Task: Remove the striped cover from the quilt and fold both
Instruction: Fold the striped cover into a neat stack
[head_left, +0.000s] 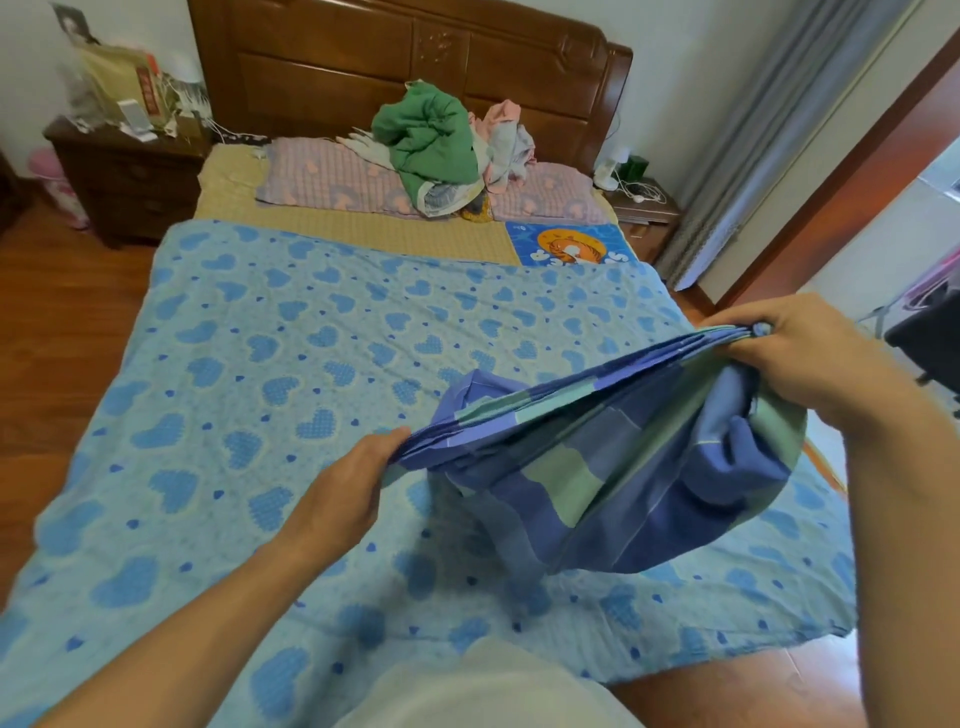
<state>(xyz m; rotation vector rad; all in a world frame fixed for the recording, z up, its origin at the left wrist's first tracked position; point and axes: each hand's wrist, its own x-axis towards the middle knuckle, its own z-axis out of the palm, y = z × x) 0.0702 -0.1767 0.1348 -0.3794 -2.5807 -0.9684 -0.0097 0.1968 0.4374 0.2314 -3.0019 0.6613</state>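
**Cover off the quilt, folding in the air**

Nearest to the camera is a pale piece of the person's clothing (488, 691), and above it the two forearms reach forward. The left hand (345, 488) pinches one end of the gathered edges of the striped cover (613, 467); its fingers are curled on the cloth. The right hand (795, 353) grips the other end in the same way, higher up. Held so, the edges stay stretched and aligned, and the rest hangs down freely, probably to make a clean fold. The cover hangs above the quilt (260, 389) with blue hearts, which lies spread flat on the bed (363, 228), not yet folded. On a blue mat (571, 247) near the pillows there is print, but I cannot read it.
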